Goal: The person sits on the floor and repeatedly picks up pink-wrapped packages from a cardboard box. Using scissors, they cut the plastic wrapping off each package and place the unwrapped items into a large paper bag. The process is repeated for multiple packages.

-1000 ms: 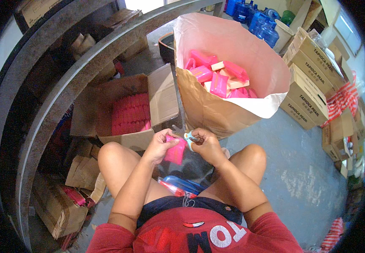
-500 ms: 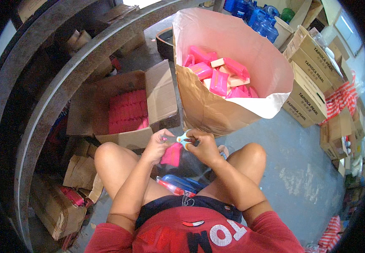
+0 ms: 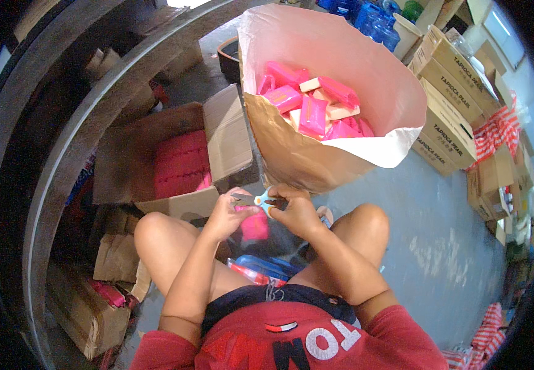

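I sit on the floor with both hands close together above my knees. My right hand [image 3: 296,213] grips small scissors [image 3: 261,199] with pale blue and orange handles. Their blades point toward my left hand [image 3: 227,214]. My left hand pinches the top of a pink packet [image 3: 254,227] that hangs between my knees, just under the scissors. Right in front of me a big brown paper sack [image 3: 304,163] with a white lining stands open. It holds several pink packets [image 3: 313,114].
An open cardboard box [image 3: 227,132] at my left holds rows of pink packets [image 3: 180,163]. Blue and red wrapping [image 3: 261,268] lies in my lap. Stacked cartons [image 3: 449,92] stand at the right, a curved dark rail [image 3: 82,142] and torn cardboard [image 3: 116,259] at the left.
The scissors have shifted slightly left toward my left hand. Both hands stay together over the pink packet.
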The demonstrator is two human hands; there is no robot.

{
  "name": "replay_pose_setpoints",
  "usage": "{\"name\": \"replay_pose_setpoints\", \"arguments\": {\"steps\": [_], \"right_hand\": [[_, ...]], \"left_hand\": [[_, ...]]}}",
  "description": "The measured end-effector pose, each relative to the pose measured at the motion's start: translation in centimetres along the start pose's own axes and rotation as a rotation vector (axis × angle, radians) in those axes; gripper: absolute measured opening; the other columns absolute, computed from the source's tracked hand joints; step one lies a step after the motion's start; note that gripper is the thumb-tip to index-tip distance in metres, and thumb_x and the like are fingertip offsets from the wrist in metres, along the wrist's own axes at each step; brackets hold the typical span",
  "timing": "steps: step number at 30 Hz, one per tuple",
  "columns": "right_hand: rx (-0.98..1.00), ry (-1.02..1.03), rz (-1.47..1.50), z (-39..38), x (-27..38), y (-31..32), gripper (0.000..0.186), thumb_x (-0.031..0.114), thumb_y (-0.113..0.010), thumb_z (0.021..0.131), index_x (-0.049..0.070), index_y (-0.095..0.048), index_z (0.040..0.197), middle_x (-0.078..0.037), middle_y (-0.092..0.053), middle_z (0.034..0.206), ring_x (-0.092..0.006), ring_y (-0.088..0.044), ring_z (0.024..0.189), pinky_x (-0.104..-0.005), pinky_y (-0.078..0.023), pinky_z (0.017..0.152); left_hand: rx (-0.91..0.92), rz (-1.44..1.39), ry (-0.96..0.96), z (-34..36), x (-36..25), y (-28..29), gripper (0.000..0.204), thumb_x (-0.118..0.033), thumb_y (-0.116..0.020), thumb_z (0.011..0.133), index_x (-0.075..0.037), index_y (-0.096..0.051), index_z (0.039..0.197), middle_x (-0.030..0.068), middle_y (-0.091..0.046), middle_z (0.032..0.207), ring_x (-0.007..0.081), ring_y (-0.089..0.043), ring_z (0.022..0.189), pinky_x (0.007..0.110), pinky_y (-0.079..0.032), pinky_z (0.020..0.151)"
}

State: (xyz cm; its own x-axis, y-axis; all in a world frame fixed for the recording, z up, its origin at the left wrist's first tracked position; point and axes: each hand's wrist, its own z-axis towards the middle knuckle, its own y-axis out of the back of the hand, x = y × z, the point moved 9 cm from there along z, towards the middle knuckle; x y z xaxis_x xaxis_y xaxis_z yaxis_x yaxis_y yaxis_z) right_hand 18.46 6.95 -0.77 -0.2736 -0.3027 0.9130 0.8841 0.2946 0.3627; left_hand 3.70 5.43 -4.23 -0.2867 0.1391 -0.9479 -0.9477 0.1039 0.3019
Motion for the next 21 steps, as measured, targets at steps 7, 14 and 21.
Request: {"name": "replay_pose_setpoints", "arguments": {"steps": [7,14,21], "right_hand": [[0.066,-0.045,-0.06,0.4,-0.3,-0.9,0.032,0.001,-0.069,0.074,-0.004,-0.061,0.105,-0.012,-0.066,0.096,-0.0167,-0.065,0.087,-0.029,-0.051,0.08],[0.07,-0.203,0.267,0.2,0.4,-2.2,0.027,0.013,-0.069,0.084,0.002,-0.062,0.108,-0.002,-0.062,0.098,-0.0108,-0.058,0.089,-0.028,-0.048,0.078],[0.895,-0.422,0.594,-6.3,2.1,-11.2,0.028,0.035,-0.063,0.091,0.008,-0.063,0.091,0.002,-0.061,0.075,-0.0056,-0.051,0.068,-0.0229,-0.039,0.059]], "left_hand": [[0.01,0.346,-0.129,-1.4,-3.0,-0.8,0.017,-0.012,-0.065,0.085,0.002,-0.057,0.091,0.0137,-0.055,0.075,0.0252,-0.053,0.069,0.032,-0.045,0.068],[-0.473,0.181,0.141,-3.7,-3.5,9.4,0.011,-0.007,-0.058,0.09,-0.003,-0.05,0.083,0.0038,-0.055,0.074,0.0129,-0.055,0.064,0.029,-0.047,0.053],[-0.623,-0.561,0.201,-5.6,-0.3,12.7,0.007,-0.017,-0.055,0.096,-0.013,-0.05,0.092,0.0006,-0.063,0.09,0.0111,-0.063,0.074,0.028,-0.055,0.057]]}}
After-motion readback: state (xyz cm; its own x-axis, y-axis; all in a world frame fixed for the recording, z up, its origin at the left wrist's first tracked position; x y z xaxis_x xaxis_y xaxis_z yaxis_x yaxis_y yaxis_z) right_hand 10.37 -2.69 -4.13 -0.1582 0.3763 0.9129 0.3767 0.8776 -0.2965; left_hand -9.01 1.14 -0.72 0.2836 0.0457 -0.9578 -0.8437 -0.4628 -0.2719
